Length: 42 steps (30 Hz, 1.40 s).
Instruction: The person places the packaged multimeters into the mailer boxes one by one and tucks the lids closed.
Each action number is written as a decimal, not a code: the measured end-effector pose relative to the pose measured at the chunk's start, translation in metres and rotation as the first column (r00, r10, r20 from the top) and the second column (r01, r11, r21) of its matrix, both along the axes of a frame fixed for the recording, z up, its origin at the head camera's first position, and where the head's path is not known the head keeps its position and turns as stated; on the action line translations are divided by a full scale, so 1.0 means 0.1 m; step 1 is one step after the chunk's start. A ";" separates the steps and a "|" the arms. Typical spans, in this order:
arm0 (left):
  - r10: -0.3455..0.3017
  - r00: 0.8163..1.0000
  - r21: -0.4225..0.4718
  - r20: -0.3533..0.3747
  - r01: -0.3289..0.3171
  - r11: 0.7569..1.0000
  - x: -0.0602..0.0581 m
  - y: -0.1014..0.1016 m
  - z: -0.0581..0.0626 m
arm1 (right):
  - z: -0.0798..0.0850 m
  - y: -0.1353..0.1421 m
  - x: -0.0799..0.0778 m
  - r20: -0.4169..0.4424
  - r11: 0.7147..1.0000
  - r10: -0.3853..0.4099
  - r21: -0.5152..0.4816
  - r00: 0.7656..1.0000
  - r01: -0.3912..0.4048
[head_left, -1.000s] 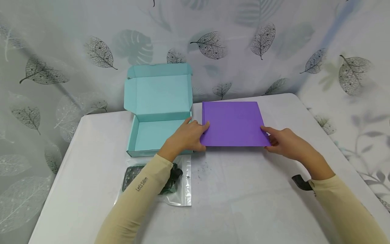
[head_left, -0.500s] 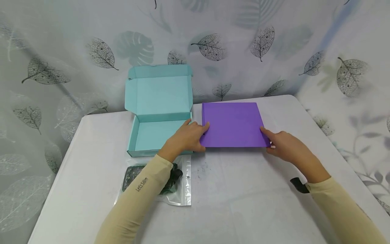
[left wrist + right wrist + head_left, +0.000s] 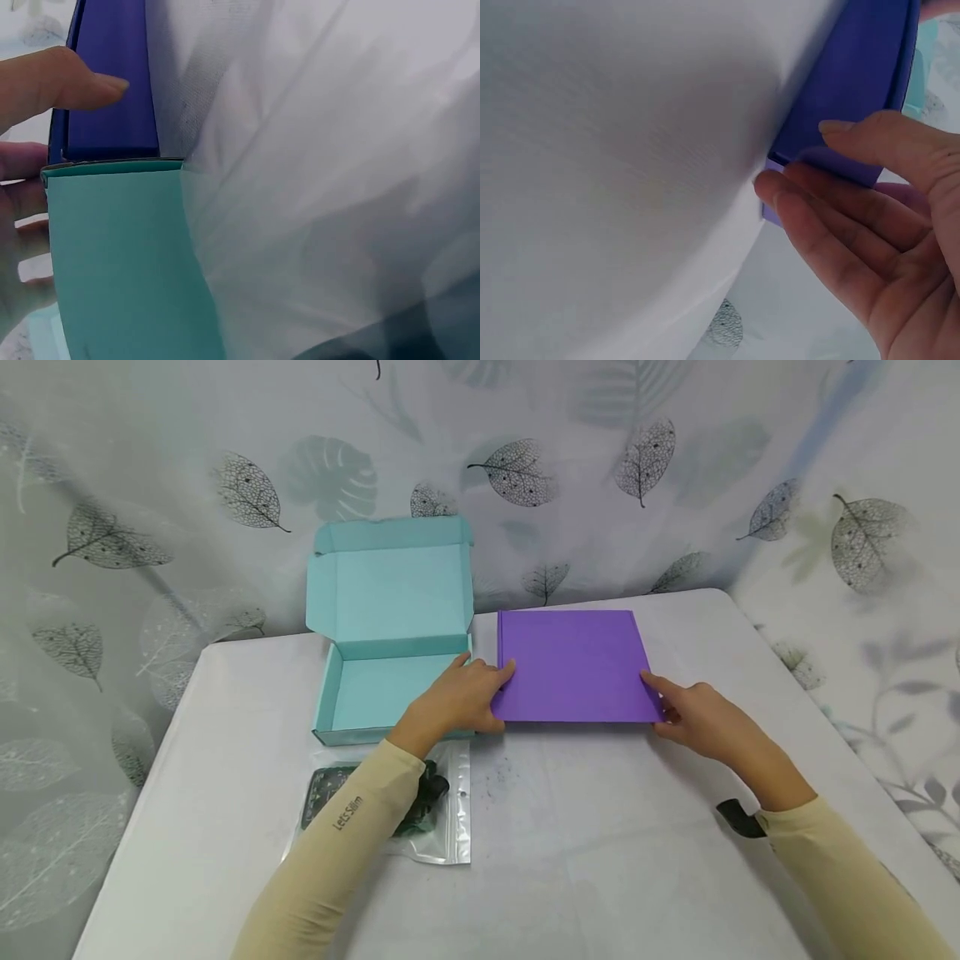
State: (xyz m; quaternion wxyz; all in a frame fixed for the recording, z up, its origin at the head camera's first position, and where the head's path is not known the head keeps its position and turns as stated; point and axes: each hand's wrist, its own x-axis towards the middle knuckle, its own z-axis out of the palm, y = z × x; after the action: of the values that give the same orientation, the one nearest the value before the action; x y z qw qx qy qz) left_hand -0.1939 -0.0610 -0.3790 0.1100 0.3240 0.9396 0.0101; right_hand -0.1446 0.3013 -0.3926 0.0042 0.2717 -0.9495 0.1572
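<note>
A flat purple box [image 3: 573,668] lies closed toward the back of the table, its front side a darker violet in the wrist views. My left hand [image 3: 457,697] grips its left front corner, thumb [image 3: 97,88] on the front side and the other fingers along the left. At the right front corner my right hand [image 3: 705,718] holds the box, thumb [image 3: 862,135] against the front and fingers curled at the right end. Directly left of it stands an open teal cardboard box [image 3: 352,737], its lid [image 3: 401,597] raised; my left hand overlaps its right wall.
In front of the teal box lies a clear zip bag [image 3: 459,810] with dark items inside, partly covered by my left sleeve [image 3: 352,835]. A leaf-patterned curtain [image 3: 585,535] hangs close behind the white table [image 3: 585,860].
My right hand and forearm have shifted very slightly to the left and toward me. The left hand, the purple box and the teal box stay in place.
</note>
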 end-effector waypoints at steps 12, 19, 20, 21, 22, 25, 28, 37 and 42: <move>-0.023 0.997 -0.004 -0.068 0.023 1.000 0.07 0.00 0.09 | -0.05 0.01 0.02 -0.018 0.999 -0.027 0.023 0.999 0.028; -0.072 0.992 -0.003 -0.108 0.072 0.997 0.11 -0.01 0.09 | -0.06 0.06 0.01 0.075 0.998 -0.024 -0.054 0.997 0.028; -0.080 0.991 0.003 -0.104 0.081 0.997 0.11 -0.02 0.09 | -0.06 0.08 0.00 0.089 0.998 -0.018 -0.065 0.996 0.024; -0.087 0.991 0.010 -0.100 0.088 0.996 0.11 -0.02 0.09 | -0.06 0.09 0.00 0.101 0.997 -0.013 -0.075 0.995 0.021; -0.094 0.991 0.018 -0.096 0.097 0.995 0.11 -0.03 0.08 | -0.06 0.11 0.00 0.112 0.997 -0.009 -0.081 0.994 0.018; -0.112 0.990 0.039 -0.083 0.116 0.993 0.12 -0.03 0.07 | -0.05 0.15 -0.02 0.128 0.995 0.006 -0.099 0.992 0.006; -0.115 0.992 0.061 -0.056 0.119 0.991 0.13 -0.05 0.07 | -0.02 0.16 -0.03 0.140 0.993 0.007 -0.115 0.990 0.009; -0.094 0.996 0.102 -0.012 0.094 0.990 0.14 -0.07 0.05 | 0.07 0.15 -0.05 0.127 0.997 -0.034 -0.070 0.991 0.044; -0.054 0.998 0.125 -0.042 0.059 0.990 0.13 -0.07 0.03 | 0.08 0.14 -0.07 0.125 0.996 -0.023 -0.086 0.992 0.034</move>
State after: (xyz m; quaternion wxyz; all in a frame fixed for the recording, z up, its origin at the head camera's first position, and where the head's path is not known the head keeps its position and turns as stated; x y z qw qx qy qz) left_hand -0.1808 -0.0675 -0.3757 0.0716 0.3568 0.9295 0.0602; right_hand -0.1514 0.3154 -0.3842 -0.0402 0.2473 -0.9439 0.2153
